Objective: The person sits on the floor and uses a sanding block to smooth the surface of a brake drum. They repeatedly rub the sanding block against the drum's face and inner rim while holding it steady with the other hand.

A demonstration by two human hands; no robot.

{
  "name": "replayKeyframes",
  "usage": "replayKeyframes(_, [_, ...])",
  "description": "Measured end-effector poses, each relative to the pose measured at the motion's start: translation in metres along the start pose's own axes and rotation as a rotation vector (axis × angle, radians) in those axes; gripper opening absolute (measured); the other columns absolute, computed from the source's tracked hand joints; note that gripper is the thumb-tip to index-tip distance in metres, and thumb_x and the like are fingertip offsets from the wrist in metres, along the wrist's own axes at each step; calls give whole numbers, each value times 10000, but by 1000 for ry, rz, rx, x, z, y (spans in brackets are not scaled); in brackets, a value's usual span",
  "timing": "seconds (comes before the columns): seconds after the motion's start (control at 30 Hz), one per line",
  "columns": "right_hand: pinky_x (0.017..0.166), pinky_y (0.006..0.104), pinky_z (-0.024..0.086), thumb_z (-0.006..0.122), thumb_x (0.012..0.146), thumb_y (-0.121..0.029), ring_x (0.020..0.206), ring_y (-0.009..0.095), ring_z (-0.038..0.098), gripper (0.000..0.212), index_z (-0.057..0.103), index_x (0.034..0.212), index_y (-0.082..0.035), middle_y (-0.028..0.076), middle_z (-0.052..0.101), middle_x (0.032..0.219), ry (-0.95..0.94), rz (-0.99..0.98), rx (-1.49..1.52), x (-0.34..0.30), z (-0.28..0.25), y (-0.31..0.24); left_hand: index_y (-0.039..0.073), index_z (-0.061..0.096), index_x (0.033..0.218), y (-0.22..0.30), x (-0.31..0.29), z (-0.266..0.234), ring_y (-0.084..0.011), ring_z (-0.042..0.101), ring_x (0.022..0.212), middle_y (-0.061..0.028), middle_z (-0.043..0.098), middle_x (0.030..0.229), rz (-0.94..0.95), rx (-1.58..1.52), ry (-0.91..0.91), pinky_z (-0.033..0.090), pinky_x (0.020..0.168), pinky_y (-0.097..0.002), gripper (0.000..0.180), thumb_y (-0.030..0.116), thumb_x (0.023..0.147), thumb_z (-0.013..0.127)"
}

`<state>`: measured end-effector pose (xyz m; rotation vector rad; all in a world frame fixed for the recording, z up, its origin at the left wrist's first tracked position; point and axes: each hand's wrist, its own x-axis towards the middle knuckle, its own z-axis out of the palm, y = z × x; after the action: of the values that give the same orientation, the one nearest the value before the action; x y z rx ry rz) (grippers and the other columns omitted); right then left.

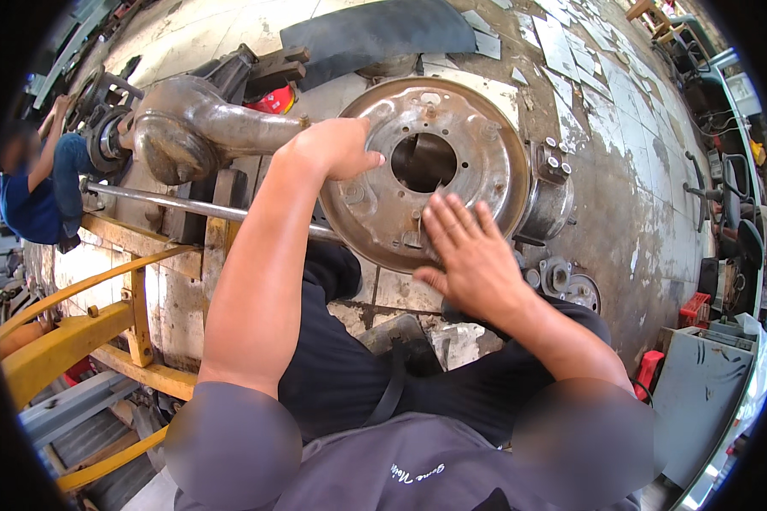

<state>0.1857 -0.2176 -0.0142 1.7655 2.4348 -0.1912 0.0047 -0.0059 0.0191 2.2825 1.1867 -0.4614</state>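
Observation:
A round, rusty brake backing plate [375, 209] with a large centre hole and several small bolt holes is in front of me. My left hand [337, 149] is closed at its upper left rim, the thumb lying over the face; most of its fingers are hidden. Flat against the lower right face rests my right hand [473, 251], open, fingers spread and slightly blurred. To the left, a greasy axle housing [179, 132] extends toward the plate. Below the housing, a long metal rod [204, 203] passes behind my left forearm toward the plate.
A yellow metal frame [77, 341] stands at lower left. Another person [38, 187] is beside the axle's far left end. A dark curved panel [379, 34] lies on the floor beyond. Round metal parts [562, 277] sit right of my knee, with a grey cabinet [703, 392] farther right.

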Motion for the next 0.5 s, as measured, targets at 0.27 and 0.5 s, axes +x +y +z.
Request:
replayKeyframes(0.27, [1227, 509, 249, 469, 1034, -306, 1493, 349, 344, 575, 432, 1499, 29, 193, 415, 1576, 87, -16, -40, 1, 2, 11, -57, 429, 1470, -1, 0, 0, -374, 591, 1260, -274, 618, 1328, -3, -23, 10, 467, 1067, -435, 743, 427, 950, 646])
replayKeyframes(0.5, [1221, 483, 281, 519, 970, -169, 1482, 362, 357, 539, 457, 1470, 24, 205, 415, 1569, -30, -137, 102, -21, -16, 15, -13, 568, 1331, 0, -1, 3, -357, 614, 1230, -222, 647, 1307, -17, -37, 36, 483, 1046, -454, 558, 396, 959, 641])
